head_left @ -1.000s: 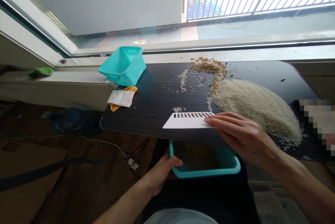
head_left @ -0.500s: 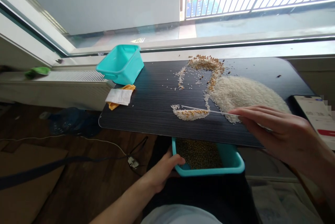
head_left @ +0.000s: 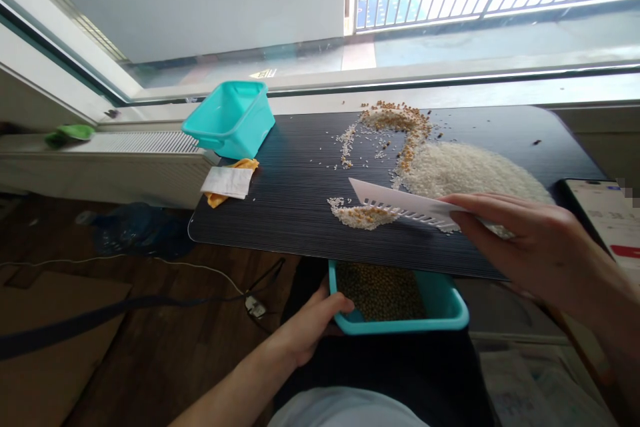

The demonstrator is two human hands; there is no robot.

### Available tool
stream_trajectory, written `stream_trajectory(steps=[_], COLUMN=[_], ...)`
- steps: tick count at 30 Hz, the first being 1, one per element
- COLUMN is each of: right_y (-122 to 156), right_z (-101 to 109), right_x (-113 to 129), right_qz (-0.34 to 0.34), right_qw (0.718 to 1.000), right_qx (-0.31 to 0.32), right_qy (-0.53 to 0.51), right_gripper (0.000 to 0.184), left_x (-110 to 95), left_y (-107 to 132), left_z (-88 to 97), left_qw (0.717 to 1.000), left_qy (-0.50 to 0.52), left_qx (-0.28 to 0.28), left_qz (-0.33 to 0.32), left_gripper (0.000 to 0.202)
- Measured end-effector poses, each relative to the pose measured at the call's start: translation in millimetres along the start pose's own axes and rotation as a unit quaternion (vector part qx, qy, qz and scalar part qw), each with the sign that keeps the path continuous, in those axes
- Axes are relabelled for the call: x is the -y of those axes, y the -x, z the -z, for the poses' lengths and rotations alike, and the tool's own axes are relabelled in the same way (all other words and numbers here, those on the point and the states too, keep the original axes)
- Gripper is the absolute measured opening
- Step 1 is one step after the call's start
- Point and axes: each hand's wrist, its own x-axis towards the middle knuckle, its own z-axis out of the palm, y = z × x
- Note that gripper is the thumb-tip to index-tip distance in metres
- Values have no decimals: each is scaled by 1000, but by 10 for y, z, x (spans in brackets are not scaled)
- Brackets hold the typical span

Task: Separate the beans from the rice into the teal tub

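Holding scraper (head_left: pixel 387 196) over surface (head_left: pixel 290 210), had fingers of right hand (head_left: pixel 543 240) clamped on its right end, with slotted edge toward mixed pile (head_left: pixel 361 218) and rice heap (head_left: pixel 477 170) behind. Couldn't tell if touching pile. Had fingers of left hand (head_left: pixel 307 327) clamped on rim of tub (head_left: pixel 400 328) below surface edge, with brown grain (head_left: pixel 383 294) inside.

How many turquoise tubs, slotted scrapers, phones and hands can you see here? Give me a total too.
Turquoise tubs: 2
Slotted scraper: 1
Phone: 1
Left hand and right hand: 2
Total: 6
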Motion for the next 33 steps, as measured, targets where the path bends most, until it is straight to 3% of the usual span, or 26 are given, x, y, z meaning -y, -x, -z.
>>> stream_trajectory(steps=[13, 25, 33], right_y=[109, 119, 64], right_z=[35, 119, 140], right_x=[-24, 9, 72], right_qz=[-8, -152, -149], right_qw=[1000, 987, 988], right_qx=[-5, 4, 15], right_qy=[-6, -43, -38], right_gripper=[23, 25, 32], left_x=[-2, -25, -22], left_y=[1, 11, 10], left_z=[10, 5, 5], left_qw=[1000, 1000, 1000], left_qy=[1, 6, 8], left_qx=[-1, -4, -10], left_qz=[0, 5, 3], left_gripper=[38, 38, 38])
